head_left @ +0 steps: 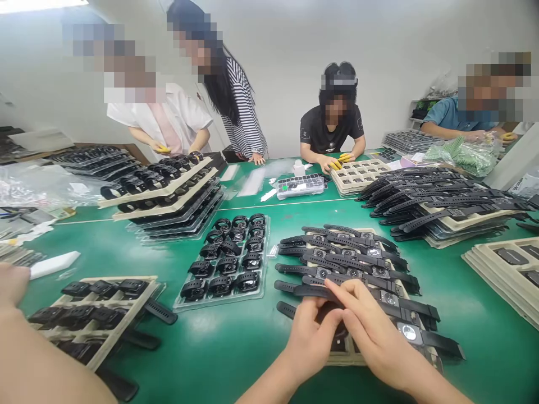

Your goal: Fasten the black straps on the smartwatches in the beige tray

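- Two bare hands worked at the near edge of the green bench, over a beige moulded tray point(381, 233) loaded with black rubber-strapped smartwatches point(357, 264) lying in overlapping rows
- The step in hand looked like sorting or seating watches at the tray's near end; the next move would likely call for a firm pinch on one strap and a lift clear of its neighbours without dragging them
- The left hand point(311, 336) was curled, fingers pressed down on a strap at the tray's near-left corner, apparently pinching it, though what lay under the palm was hidden
- The right hand point(374, 331) lay beside it, touching, fingers spread and stretched leftward across the straps, holding nothing that could be seen
- Both forearms came up from the bottom edge, converging on the tray
- To the left stood a clear plastic tray of coiled black watches point(227, 261); nearer the left corner, another beige tray with black watch bodies point(95, 311)
- Across the far edge, four people bent over their own stacked trays point(168, 191)
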Action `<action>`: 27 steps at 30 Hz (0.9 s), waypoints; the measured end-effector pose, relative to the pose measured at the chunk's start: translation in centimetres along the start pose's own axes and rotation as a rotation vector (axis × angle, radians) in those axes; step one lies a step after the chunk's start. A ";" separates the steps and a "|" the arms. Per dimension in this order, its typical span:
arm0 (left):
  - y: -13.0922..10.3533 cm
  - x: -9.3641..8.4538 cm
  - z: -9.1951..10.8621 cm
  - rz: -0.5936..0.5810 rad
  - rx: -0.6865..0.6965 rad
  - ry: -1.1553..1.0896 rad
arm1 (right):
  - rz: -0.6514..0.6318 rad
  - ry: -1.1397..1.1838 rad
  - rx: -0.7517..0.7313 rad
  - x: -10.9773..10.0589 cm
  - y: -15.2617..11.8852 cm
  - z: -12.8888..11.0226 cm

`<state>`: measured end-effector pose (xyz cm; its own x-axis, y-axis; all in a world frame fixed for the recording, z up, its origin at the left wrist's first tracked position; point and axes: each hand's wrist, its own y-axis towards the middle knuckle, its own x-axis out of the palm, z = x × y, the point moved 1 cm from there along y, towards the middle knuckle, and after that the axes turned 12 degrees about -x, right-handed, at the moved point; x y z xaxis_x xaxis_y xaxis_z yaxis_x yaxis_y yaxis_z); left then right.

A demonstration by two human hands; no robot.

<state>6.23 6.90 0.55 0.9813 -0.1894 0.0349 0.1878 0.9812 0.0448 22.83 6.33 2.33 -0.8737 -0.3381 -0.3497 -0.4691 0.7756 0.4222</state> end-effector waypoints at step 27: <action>-0.2 0.0 1.2 -0.128 -0.245 -0.315 | -0.021 -0.147 -0.098 -0.9 -0.3 -0.1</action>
<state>6.12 6.69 1.76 0.8954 -0.2751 0.3501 0.3493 0.9217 -0.1689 23.74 6.35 2.56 -0.8388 -0.2665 -0.4748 -0.5037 0.7110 0.4907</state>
